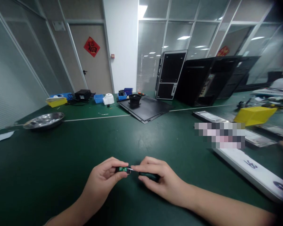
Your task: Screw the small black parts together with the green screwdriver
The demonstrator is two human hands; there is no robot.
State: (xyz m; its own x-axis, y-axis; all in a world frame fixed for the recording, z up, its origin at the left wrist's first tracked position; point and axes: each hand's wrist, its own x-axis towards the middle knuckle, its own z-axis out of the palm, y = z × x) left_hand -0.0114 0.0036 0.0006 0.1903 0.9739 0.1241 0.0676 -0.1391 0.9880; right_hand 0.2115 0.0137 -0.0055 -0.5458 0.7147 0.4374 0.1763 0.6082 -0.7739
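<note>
Between thumb and fingers, my left hand (107,174) pinches a small black part with a green circuit board (123,169) showing in it. My right hand (159,177) is closed round the dark handle of a screwdriver (149,175), its index finger stretched along the thin metal shaft. The screwdriver's tip points left and meets the right end of the small part; whether it sits inside or only touches the edge I cannot tell. Both hands are just above the green table (141,141), near its front.
A metal bowl (46,121) stands at the left. Farther back, a black panel (147,106) carries a black cup-shaped part (134,99). Computer cases (171,75) stand behind it. A long white box (252,169) and a yellow bin (254,115) are at the right.
</note>
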